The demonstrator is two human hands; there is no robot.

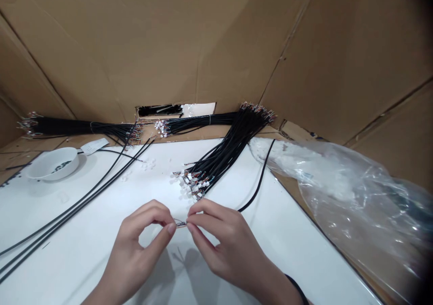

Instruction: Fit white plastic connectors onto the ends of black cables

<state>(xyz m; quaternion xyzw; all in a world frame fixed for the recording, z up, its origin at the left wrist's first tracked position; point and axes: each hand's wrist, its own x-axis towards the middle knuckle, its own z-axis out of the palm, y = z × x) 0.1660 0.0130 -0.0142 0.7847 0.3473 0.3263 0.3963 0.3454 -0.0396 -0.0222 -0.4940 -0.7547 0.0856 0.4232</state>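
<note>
Cables [66, 127] in a tied black bundle are laid at the far left along the cardboard wall [145, 43], with fine wire ends bared at both tips. In front of them a white bowl [50, 157] is set on the worktop [297, 242], and small dark pieces [61, 166] are held in it; a paper tag [94, 146] is seen just beside its rim. Several loose cables [96, 189] are stretched diagonally across the left side.

Near the front middle, thin wires [181, 224] are held above the surface. They are pinched between thumb and forefinger by the left hand [142, 237], and between thumb and fingertips by the right hand [226, 239]. Only a short stretch is left exposed between the two (whether a connector is hidden under the fingertips cannot be told). Strands this fine seem best handled with a light, even pinch: they should be steadied by one hand while small movements are made with the other, since they might be bent or frayed by a hard pull.

Beyond the right hand a thick bundle [226, 147] is spread, its white connectors [194, 183] pointed toward the hands. A black cable [261, 183] is curved away beside it. At the far right, a clear plastic bag [352, 205] is crumpled.
</note>
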